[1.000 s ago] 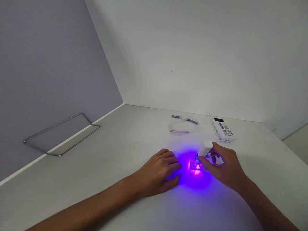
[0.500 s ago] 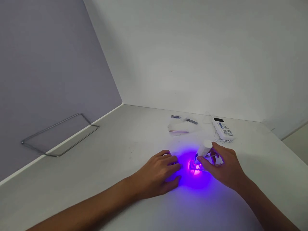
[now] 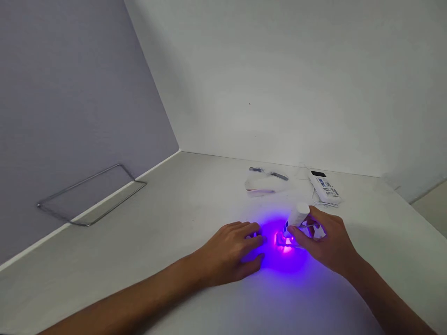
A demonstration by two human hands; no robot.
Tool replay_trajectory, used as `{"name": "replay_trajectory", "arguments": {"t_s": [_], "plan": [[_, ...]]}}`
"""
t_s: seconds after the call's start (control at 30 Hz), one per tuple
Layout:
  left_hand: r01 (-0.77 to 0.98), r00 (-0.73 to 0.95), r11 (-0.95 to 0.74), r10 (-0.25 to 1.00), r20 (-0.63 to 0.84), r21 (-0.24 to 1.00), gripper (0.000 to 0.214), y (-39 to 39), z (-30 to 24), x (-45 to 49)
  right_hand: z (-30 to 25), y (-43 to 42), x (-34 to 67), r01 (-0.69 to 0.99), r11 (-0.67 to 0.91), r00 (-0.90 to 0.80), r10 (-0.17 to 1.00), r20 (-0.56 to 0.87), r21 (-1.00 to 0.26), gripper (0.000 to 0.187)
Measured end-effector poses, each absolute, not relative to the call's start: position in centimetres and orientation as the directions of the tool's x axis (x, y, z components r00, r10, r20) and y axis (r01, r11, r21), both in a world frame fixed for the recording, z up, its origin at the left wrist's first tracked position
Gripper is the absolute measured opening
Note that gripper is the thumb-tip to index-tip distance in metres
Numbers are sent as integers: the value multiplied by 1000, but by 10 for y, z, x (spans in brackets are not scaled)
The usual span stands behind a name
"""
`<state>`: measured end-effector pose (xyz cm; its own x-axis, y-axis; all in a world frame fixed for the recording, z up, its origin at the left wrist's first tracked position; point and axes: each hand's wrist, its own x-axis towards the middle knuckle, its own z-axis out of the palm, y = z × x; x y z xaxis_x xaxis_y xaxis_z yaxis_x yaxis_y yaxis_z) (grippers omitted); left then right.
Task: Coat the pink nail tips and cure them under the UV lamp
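Note:
My right hand (image 3: 328, 244) is closed round a small white UV lamp (image 3: 296, 217), tilted down to the left. Its violet beam lights a small glowing pink piece (image 3: 283, 242) lying on the white table (image 3: 174, 214). My left hand (image 3: 230, 251) rests palm down on the table just left of the lit patch, fingers loosely curled and pointing toward the pink piece. I cannot make out whether its fingertips touch the piece.
Behind the hands lie a clear plastic packet with small tools (image 3: 265, 181) and a white device with a printed label and cable (image 3: 324, 187). A bent metal wire frame (image 3: 91, 195) leans at the left wall. The table's right edge drops off at far right.
Almost nothing differs; the view shifted slightly and my left hand's fingers crept a little toward the lit piece.

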<state>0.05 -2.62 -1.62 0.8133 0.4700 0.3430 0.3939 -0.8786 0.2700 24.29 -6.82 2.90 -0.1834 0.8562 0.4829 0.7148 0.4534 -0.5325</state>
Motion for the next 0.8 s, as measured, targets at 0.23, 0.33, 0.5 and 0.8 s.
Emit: {"name": "replay_trajectory", "arguments": {"t_s": [0.23, 0.33, 0.5, 0.8], "plan": [[400, 839, -887, 455, 298, 230, 20, -26, -13, 1, 28, -69, 243, 713, 428, -167, 873, 458, -556, 16], [390, 834, -890, 450, 318, 237, 21, -26, -14, 1, 27, -69, 244, 711, 431, -175, 874, 453, -555, 15], [370, 823, -897, 437, 364, 242, 19, -26, -14, 1, 26, -69, 244, 725, 437, -172, 864, 474, -533, 17], [350, 827, -907, 416, 377, 234, 19, -25, -14, 3, 29, -69, 242, 731, 437, -176, 863, 474, -524, 19]]}}
